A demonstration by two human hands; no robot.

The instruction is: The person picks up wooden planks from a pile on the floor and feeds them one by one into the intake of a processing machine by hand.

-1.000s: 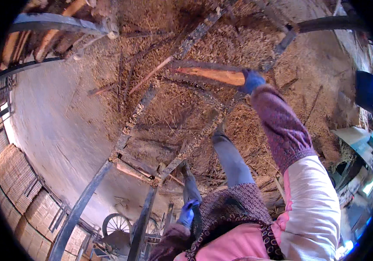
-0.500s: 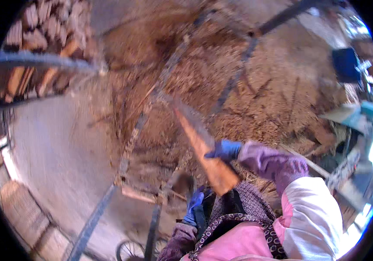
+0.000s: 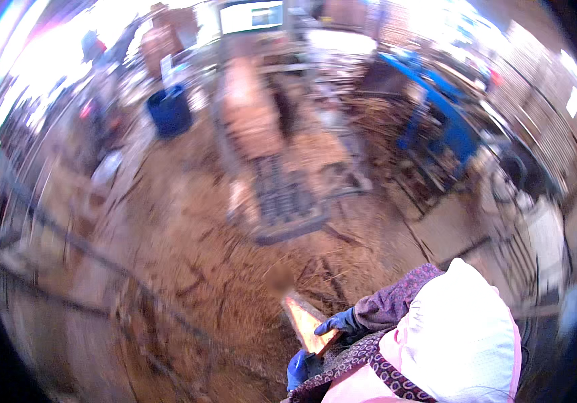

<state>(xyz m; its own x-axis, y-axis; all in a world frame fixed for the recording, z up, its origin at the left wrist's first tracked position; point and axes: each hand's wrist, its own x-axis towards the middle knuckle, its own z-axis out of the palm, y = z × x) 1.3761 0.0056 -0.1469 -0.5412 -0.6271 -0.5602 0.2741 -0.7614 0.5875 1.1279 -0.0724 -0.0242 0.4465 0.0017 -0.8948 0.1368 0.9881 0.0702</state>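
Note:
A pale orange wooden board [image 3: 306,320], narrow and tapering in this view, slants up and away from my lap. My right hand [image 3: 337,324], in a blue glove, is closed round its right edge, fingers lying over the face. Low at the board's near end, my left hand [image 3: 297,371], also blue-gloved, is closed against the corner; part of it is hidden by the apron. Purple patterned cloth covers the right forearm, with a white sleeve above it.
Litter of chips and bark covers the brown floor [image 3: 187,248]. Ahead stands a stack of wood on a dark slatted base [image 3: 285,195], blurred. A dark blue bin [image 3: 169,112] is at the far left, blue machinery [image 3: 446,127] to the right. Metal rails [image 3: 93,245] cross the left side.
My view has swung to the right, away from the metal frame and stacked wood. The board has come lower with my right hand, and my left hand has come up to its near end.

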